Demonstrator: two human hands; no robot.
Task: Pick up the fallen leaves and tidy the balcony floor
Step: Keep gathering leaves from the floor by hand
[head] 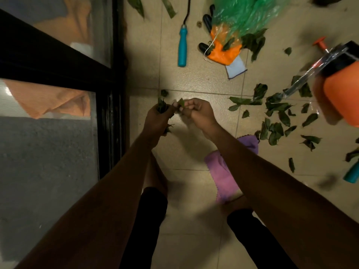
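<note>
Well left of the pink cloth (pixel 221 177) runs the black door frame (pixel 108 94), which hems in the floor on that side. Just left of the cloth and beyond it, the left hand (pixel 157 117) has its fingers curled round a bunch of leaves (pixel 162 106), likely kept as a store so the other hand is free to gather. Beyond the cloth, the right hand (pixel 196 111) pinches a single leaf (pixel 181 102) and holds it against the bunch, apparently to add it. Far beyond the cloth lie a teal-handled tool (pixel 182 49), an orange glove (pixel 223 51) and a green bag (pixel 246 14), probably meant for the gathered leaves. Right of the cloth, many loose leaves (pixel 275 121) lie scattered on the tiled floor (pixel 194 78), so much of the task is left. Further right is an orange sprayer (pixel 338 90). Its wand appears to cross some of those leaves and may hamper picking there.
</note>
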